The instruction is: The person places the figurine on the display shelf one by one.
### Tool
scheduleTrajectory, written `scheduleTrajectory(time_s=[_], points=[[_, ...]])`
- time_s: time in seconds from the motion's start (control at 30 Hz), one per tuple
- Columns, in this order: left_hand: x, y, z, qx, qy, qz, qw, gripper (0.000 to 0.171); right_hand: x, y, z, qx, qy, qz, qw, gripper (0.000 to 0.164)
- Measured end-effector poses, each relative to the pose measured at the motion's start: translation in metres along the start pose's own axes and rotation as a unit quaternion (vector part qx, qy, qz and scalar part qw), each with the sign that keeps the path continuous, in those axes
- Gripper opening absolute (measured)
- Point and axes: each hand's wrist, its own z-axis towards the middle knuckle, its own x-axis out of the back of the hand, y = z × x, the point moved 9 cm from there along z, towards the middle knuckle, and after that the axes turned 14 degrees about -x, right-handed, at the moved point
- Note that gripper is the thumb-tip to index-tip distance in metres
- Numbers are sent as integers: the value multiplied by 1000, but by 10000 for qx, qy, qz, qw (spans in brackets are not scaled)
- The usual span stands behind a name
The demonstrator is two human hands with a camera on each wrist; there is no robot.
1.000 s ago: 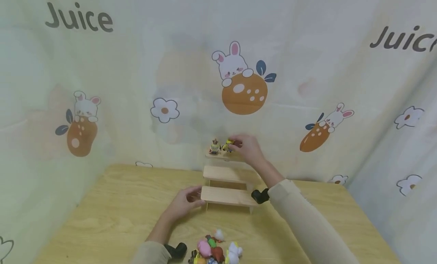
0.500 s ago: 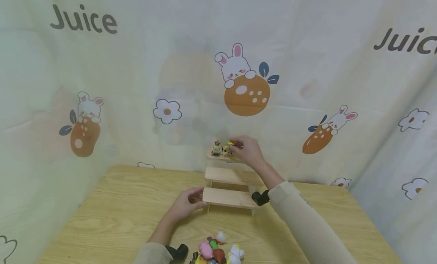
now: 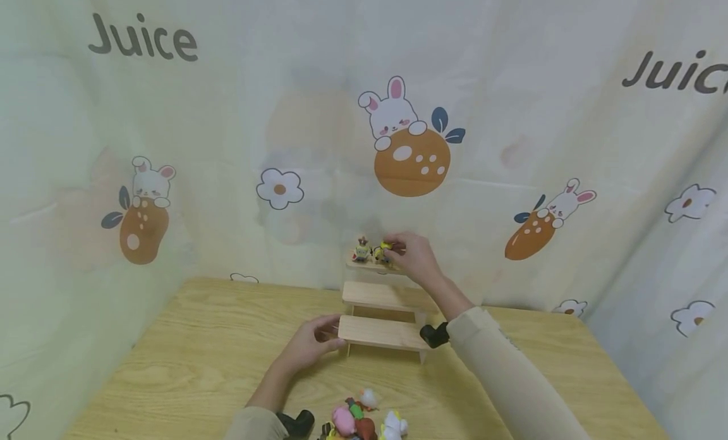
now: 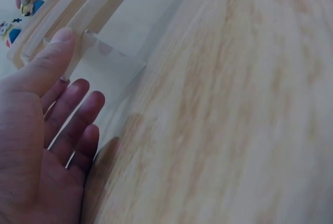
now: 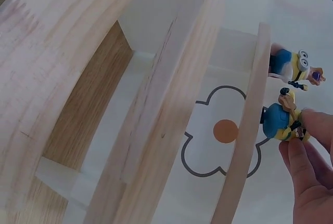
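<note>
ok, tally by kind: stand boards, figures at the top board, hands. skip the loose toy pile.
Boards: 3 (top board, middle board, bottom board)
Figures: 2 (crowned figure, held figure)
Hands: 2 (left hand, right hand)
Total: 7

The table (image 3: 199, 345) (wood-grained) carries a 3-tier stand (image 3: 380, 332) and some heaped toys (image 3: 364, 426).

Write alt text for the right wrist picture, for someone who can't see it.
A right hand pinches a small yellow-and-blue figure at the top shelf, next to a crowned figure. The view is turned sideways: two more wooden shelves slant across the left, and an outlined flower with an orange centre shows behind.
</note>
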Motion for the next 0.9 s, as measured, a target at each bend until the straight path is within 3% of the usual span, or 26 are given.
scheduleTrajectory(time_s=[0.9], points=[[1,2,0,22,-19,57,10000,60,-2,1,-3,244,273,140,9992,25]])
